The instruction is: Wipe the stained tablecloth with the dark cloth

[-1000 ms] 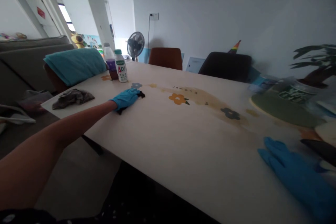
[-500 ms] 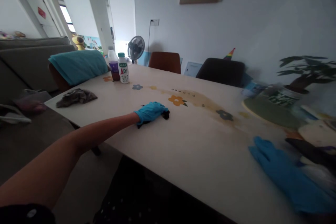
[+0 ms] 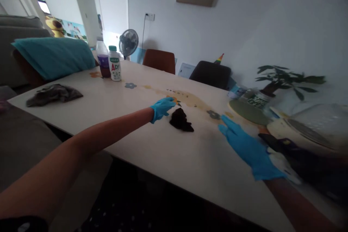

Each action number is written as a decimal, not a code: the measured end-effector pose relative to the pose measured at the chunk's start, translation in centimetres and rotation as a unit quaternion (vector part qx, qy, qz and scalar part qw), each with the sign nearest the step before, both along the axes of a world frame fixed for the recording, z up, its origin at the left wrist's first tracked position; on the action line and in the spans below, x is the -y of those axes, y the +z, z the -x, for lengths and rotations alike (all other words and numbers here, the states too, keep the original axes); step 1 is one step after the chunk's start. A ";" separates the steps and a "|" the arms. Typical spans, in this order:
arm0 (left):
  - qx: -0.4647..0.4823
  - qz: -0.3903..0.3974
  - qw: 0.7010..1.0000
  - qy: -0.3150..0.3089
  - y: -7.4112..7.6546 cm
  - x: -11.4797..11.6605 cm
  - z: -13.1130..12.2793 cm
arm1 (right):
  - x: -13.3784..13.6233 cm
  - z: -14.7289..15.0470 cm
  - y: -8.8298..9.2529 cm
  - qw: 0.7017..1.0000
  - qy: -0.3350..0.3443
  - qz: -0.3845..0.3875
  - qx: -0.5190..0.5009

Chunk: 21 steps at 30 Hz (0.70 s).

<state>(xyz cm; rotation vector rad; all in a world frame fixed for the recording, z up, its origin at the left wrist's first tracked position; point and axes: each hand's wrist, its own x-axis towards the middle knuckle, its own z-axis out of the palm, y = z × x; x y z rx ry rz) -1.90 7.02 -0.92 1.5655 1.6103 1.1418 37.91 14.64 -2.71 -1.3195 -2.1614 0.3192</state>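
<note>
A crumpled dark cloth [image 3: 181,120] lies on the white table [image 3: 152,145], between my two hands. My left hand [image 3: 163,109], in a blue glove, is just left of the cloth and apart from it, fingers stretched out over the printed orange flower. On the other side, my right hand [image 3: 243,145], gloved in blue too, reaches in from the right with its fingers extended and nothing in them. A brownish stain or spill [image 3: 190,100] spreads across the printed flowers beyond the cloth.
At the table's far left stand a purple-labelled bottle [image 3: 103,59] and a white bottle [image 3: 115,66]. A grey crumpled cloth [image 3: 54,94] lies near the left edge. To the right are a round green mat [image 3: 248,111], a potted plant [image 3: 258,98] and a white pot-like appliance [image 3: 296,130].
My left hand has let go of the dark cloth, which now lies farther right on the table. My right hand has moved inward and up over the table. The view has turned right.
</note>
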 end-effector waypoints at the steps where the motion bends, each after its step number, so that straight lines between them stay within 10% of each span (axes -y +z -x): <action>1: 0.030 0.016 0.999 0.006 0.0 1.0 0.9 | 0.5 1.2 0.3 1.000 0.008 0.020 0.006; 5: 0.199 0.053 0.975 0.080 0.3 5.1 5.6 | 1.6 6.7 1.2 0.991 0.105 0.072 0.049; 11: 0.163 0.000 0.959 0.232 0.1 8.4 10.4 | 1.6 15.9 -1.8 0.966 0.217 0.071 0.123; 21: 0.131 -0.036 0.967 0.217 -0.1 8.5 11.0 | -1.1 22.4 -2.6 0.965 0.210 0.050 0.150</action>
